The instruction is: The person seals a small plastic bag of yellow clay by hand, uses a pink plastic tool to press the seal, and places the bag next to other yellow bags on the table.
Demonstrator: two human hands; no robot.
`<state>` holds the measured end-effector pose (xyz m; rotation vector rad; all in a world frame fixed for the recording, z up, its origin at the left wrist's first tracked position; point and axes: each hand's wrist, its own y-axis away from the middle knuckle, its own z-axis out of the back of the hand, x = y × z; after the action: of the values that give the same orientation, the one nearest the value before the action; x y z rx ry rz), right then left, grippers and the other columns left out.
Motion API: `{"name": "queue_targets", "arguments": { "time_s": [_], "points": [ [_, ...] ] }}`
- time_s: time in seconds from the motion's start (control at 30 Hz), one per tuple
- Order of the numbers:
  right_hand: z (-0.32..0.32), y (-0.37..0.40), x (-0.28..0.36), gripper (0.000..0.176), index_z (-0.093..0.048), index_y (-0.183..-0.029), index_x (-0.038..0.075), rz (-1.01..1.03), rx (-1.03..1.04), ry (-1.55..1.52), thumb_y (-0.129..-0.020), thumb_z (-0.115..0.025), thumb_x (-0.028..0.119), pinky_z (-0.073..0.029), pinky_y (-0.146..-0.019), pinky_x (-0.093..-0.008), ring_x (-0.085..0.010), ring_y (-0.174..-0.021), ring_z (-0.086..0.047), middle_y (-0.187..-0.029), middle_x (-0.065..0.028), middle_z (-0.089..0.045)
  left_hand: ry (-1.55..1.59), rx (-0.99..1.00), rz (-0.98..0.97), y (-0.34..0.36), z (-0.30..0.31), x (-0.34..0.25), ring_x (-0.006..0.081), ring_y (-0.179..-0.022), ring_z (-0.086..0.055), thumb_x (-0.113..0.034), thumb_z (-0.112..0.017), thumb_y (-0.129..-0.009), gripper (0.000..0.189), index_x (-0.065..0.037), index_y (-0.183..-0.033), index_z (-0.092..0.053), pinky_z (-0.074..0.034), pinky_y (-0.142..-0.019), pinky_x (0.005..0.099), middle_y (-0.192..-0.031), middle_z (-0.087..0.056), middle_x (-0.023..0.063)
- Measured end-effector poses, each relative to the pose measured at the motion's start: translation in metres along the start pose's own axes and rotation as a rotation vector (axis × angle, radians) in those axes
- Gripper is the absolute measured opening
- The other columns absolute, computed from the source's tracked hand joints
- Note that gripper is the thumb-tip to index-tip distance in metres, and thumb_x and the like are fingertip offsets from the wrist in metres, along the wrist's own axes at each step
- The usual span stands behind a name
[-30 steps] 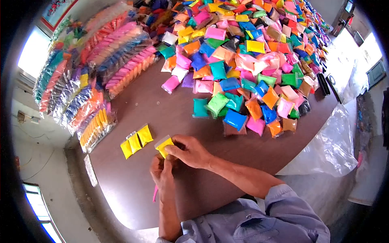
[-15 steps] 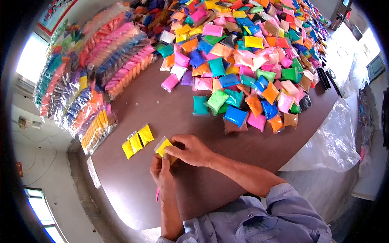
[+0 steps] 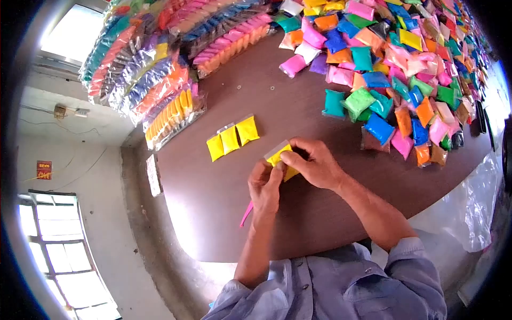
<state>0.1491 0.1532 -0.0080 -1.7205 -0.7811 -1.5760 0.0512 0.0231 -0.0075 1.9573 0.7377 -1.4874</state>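
Observation:
A small yellow packet [image 3: 277,153] with a clear sealed edge is pinched between both my hands, above the brown table. My right hand [image 3: 319,164] grips its right side with thumb and bent forefinger. My left hand [image 3: 264,184] holds it from below, thumb pressed against its lower edge. More yellow shows under the right hand, partly hidden by the fingers. From beside my left hand a thin pink strip [image 3: 246,214] sticks out; its upper end is hidden. Left of my hands, a yellow packet [image 3: 247,130] lies in a row with two others [image 3: 229,140].
A large heap of colourful packets [image 3: 378,80] spreads over the back right of the brown table [image 3: 213,208]. Clear bags packed with rows of packets [image 3: 173,114] are stacked at the back left. Clear plastic sheeting [image 3: 472,205] hangs by the right edge.
The view has swung, so the table and its things sit further right and higher in the picture. Both hands keep their pinch on the yellow packet, with little change in finger position.

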Motion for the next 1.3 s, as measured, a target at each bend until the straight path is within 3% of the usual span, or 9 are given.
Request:
{"name": "queue_targets", "arguments": {
  "time_s": [0.2, 0.4, 0.5, 0.57, 0.67, 0.8, 0.87, 1.07, 1.3],
  "points": [
    [-0.004, 0.001, -0.003, 0.023, -0.069, -0.106, 0.0, 0.009, -0.021, -0.033, -0.096, -0.066, 0.021, -0.052, -0.067, -0.03, -0.0079, -0.076, -0.06, -0.084, -0.0075, -0.07, -0.002, -0.065, 0.038, -0.001, -0.001, -0.004, 0.0045, -0.082, -0.056, -0.008, -0.067, -0.099, 0.006, -0.002, -0.101, -0.067, -0.046, -0.075, 0.023, -0.088, -0.065, -0.0036],
    [-0.002, 0.002, 0.002, 0.023, -0.069, -0.105, 0.0, -0.066, -0.009, -0.024, -0.098, -0.065, 0.022, -0.052, -0.068, -0.0304, -0.008, -0.077, -0.06, -0.085, -0.0069, -0.07, 0.091, 0.029, -0.017, -0.004, 0.007, 0.007, 0.0028, -0.081, -0.055, -0.006, -0.065, -0.1, 0.007, -0.001, -0.103, -0.069, -0.045, -0.073, 0.0205, -0.089, -0.066, -0.0032],
    [-0.002, 0.001, -0.003, 0.023, -0.068, -0.105, -0.001, 0.018, -0.041, -0.021, -0.099, -0.064, 0.021, -0.053, -0.07, -0.0313, -0.0102, -0.08, -0.063, -0.088, -0.0089, -0.07, 0.04, 0.05, -0.038, 0.0, 0.003, 0.002, 0.0036, -0.082, -0.057, -0.006, -0.065, -0.1, 0.009, -0.001, -0.106, -0.069, -0.046, -0.074, 0.0218, -0.09, -0.066, -0.0028],
    [-0.002, 0.001, -0.007, 0.023, -0.068, -0.105, -0.001, 0.09, -0.082, 0.054, -0.099, -0.063, 0.021, -0.053, -0.071, -0.0324, -0.0137, -0.082, -0.064, -0.091, -0.0109, -0.07, -0.242, 0.051, -0.032, 0.003, -0.004, -0.005, 0.0063, -0.081, -0.059, -0.005, -0.064, -0.1, 0.011, -0.003, -0.11, -0.069, -0.047, -0.072, 0.0225, -0.092, -0.066, -0.0028],
    [-0.003, 0.001, -0.009, 0.024, -0.068, -0.105, -0.002, 0.097, -0.09, 0.031, -0.099, -0.064, 0.021, -0.053, -0.071, -0.0338, -0.0171, -0.082, -0.066, -0.093, -0.0124, -0.07, -0.139, 0.074, -0.038, 0.0, -0.001, -0.001, 0.0079, -0.084, -0.062, -0.006, -0.066, -0.099, 0.016, -0.003, -0.114, -0.069, -0.049, -0.076, 0.0239, -0.097, -0.068, -0.0011],
    [-0.005, 0.001, -0.001, 0.023, -0.068, -0.104, -0.002, 0.111, -0.122, 0.023, -0.098, -0.065, 0.021, -0.053, -0.07, -0.0342, -0.0173, -0.081, -0.066, -0.094, -0.0123, -0.07, 0.0, 0.053, -0.032, -0.002, 0.002, 0.003, 0.0081, -0.089, -0.062, -0.007, -0.065, -0.099, 0.017, -0.003, -0.115, -0.069, -0.049, -0.079, 0.0252, -0.103, -0.068, 0.0008],
    [-0.001, 0.001, 0.001, 0.024, -0.068, -0.102, -0.002, 0.033, 0.008, 0.099, -0.098, -0.066, 0.022, -0.052, -0.068, -0.0338, -0.0163, -0.078, -0.064, -0.09, -0.0123, -0.069, 0.108, 0.036, 0.0, -0.004, 0.004, 0.003, 0.007, -0.091, -0.062, -0.005, -0.065, -0.099, 0.017, 0.0, -0.115, -0.067, -0.05, -0.085, 0.0231, -0.101, -0.07, 0.0013],
    [-0.001, 0.001, 0.0, 0.026, -0.068, -0.098, -0.002, 0.054, -0.051, 0.095, -0.097, -0.067, 0.023, -0.051, -0.065, -0.0334, -0.0146, -0.072, -0.062, -0.081, -0.0119, -0.066, 0.06, 0.009, -0.005, -0.003, 0.005, 0.005, 0.0053, -0.09, -0.061, -0.009, -0.064, -0.102, 0.013, -0.001, -0.111, -0.069, -0.049, -0.083, 0.0221, -0.101, -0.07, -0.0007],
    [-0.001, 0.002, 0.003, 0.025, -0.067, -0.102, -0.002, 0.127, -0.015, 0.142, -0.097, -0.066, 0.022, -0.051, -0.066, -0.0324, -0.0139, -0.076, -0.064, -0.085, -0.0119, -0.067, 0.08, -0.024, -0.035, -0.002, 0.001, 0.003, 0.005, -0.088, -0.06, -0.011, -0.065, -0.101, 0.012, -0.001, -0.107, -0.069, -0.048, -0.08, 0.0221, -0.094, -0.067, -0.0033]
  ]
}}
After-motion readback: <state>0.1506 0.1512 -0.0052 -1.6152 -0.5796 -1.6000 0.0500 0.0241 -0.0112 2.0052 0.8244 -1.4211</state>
